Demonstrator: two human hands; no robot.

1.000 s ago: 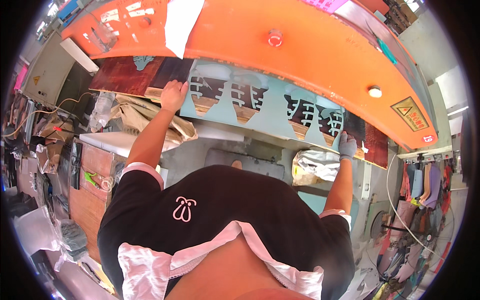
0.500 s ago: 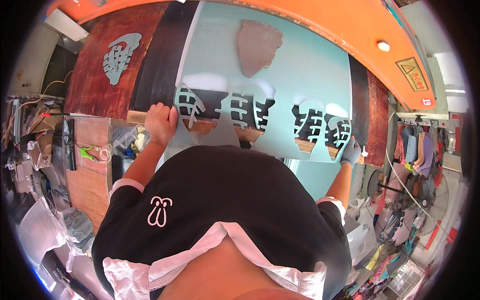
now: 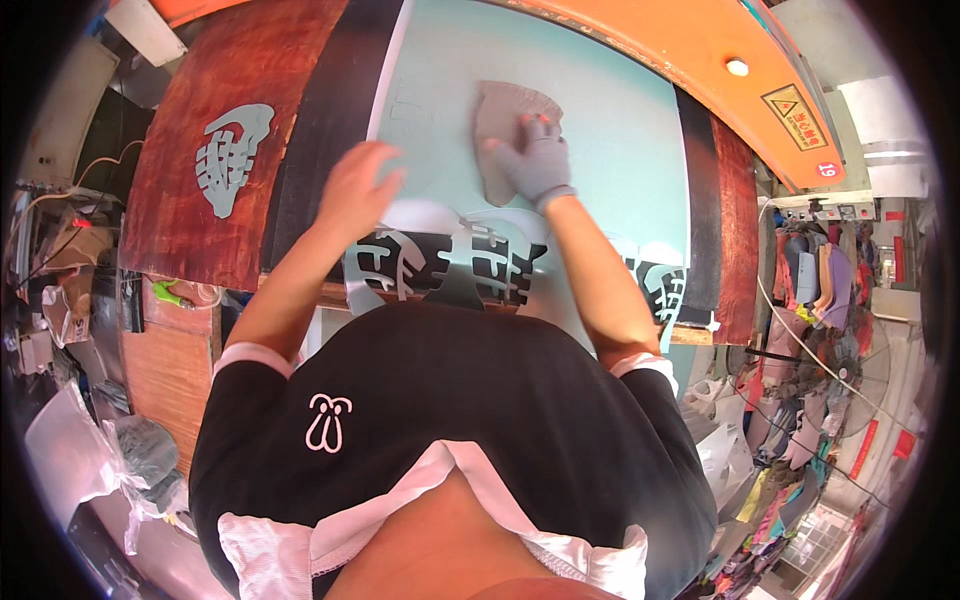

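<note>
On the pale teal sheet (image 3: 600, 130) in front of me, both my hands have come up from its near edge, where they gripped the two ends half a second ago. My right hand (image 3: 535, 160), in a grey glove, now lies flat with fingers spread on the brown shoe-shaped cutting die (image 3: 505, 125) that sits near the middle of the sheet; it presses on the die's right half and is not closed around it. My left hand (image 3: 355, 190), bare, is blurred over the sheet's left edge, fingers loosely open and holding nothing; I cannot tell if it touches the sheet. The two hands are apart, the die between them and a little further from me.

The sheet's near edge carries a row of cut-out shapes (image 3: 470, 265) with dark board showing through, partly hidden by my forearms and black shirt. Left of the sheet runs a dark strip, then a reddish-brown board (image 3: 190, 120) with one pale cut piece (image 3: 230, 160) lying on it. The orange press head (image 3: 700, 40) arches over the far side. Clear plastic bags (image 3: 110, 460) slump at lower left, contents unclear, and a rack of shoe parts (image 3: 810, 280) stands at right.
</note>
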